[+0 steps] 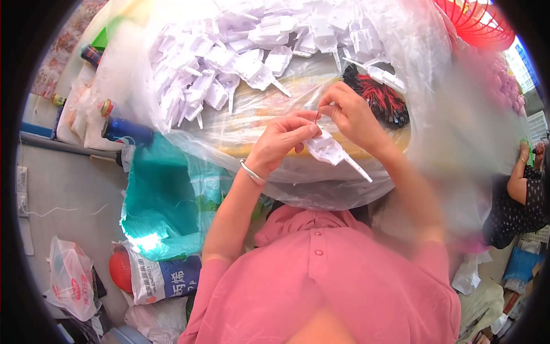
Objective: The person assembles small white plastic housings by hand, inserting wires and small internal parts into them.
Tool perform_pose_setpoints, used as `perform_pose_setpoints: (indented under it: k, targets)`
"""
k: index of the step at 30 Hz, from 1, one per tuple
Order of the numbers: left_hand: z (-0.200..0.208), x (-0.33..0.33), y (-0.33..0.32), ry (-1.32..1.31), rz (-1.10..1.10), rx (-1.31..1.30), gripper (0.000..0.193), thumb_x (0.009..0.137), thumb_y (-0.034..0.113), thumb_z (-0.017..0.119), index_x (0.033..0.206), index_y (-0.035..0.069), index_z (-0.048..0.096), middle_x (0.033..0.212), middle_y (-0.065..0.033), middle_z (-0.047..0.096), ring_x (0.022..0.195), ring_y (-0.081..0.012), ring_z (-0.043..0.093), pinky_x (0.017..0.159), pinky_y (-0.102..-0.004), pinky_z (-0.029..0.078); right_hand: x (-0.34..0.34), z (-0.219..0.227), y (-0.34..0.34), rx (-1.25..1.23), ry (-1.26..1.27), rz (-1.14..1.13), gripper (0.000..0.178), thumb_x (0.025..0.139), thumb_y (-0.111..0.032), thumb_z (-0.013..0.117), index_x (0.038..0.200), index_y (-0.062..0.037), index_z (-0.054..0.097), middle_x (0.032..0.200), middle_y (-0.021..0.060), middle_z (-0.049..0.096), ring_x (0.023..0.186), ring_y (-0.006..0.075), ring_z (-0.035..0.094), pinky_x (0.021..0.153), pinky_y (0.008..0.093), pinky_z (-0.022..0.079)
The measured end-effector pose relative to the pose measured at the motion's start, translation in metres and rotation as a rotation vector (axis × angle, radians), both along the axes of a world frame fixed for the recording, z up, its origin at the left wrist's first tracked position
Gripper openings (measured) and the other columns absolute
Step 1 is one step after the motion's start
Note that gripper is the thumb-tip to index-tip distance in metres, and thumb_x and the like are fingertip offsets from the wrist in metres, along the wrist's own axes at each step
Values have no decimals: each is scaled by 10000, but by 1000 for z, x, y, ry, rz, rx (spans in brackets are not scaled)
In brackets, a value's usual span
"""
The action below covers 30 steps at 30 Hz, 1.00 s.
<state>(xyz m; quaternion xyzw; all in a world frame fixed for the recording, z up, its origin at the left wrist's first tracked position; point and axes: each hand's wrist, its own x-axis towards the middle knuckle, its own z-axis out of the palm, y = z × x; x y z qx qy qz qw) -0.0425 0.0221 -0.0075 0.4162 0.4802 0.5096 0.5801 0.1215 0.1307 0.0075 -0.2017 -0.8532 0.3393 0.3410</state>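
My left hand (281, 140) is closed on the wide end of a white plastic piece (327, 149), whose narrow stem points down to the right. Just above it, my right hand (348, 113) pinches a thin dark wire (317, 117) that runs down to the left fingertips. Whether the wire is fixed to the plastic is hidden by the fingers. Behind my right hand lies a bundle of red and black wires (382, 100), with a white piece (385, 77) resting across it. A big heap of similar white plastic pieces (223, 60) spreads over the far side.
Clear plastic sheeting (321, 192) covers the work surface and hangs over its near edge. An open teal bag (157, 189) stands at the left, below a blue spool (129, 131). Red coiled rings (481, 23) sit far right. Another person's arm (518, 178) shows at the right edge.
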Motion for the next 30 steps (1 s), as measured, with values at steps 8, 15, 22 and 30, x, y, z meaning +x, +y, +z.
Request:
perform_pose_setpoints:
  k: [8,15,22,30]
  targets:
    - [-8,-1,0,-293,25,-158,285,926,258,501,1033,41,651,928,-18,641,619,-61,511,515,-219,400,-12,-6,-5,-183,60,-49,93,803,-80,583,823,9,565,813,142,567,759,306,561,671,364,440]
    - [2,-5,-8,-238,74,-141,257,905,254,544,932,39,682,1018,-19,619,706,-36,517,525,-188,371,-23,-6,-4,-179,81,21,64,844,-31,581,884,12,555,781,50,564,602,98,537,550,238,436]
    - [39,-41,-66,372,267,38,228,848,200,589,816,-10,669,1141,-56,563,751,-53,520,608,-184,399,-69,-4,-17,-450,58,339,54,844,-55,597,848,-2,587,764,24,564,614,75,536,538,214,436]
    - [35,-156,-243,887,1141,-64,217,860,179,570,890,-10,672,1202,-91,512,753,-92,535,531,-194,386,-130,-60,32,143,-388,-236,238,775,-183,636,935,-46,524,882,148,601,849,332,599,707,425,476]
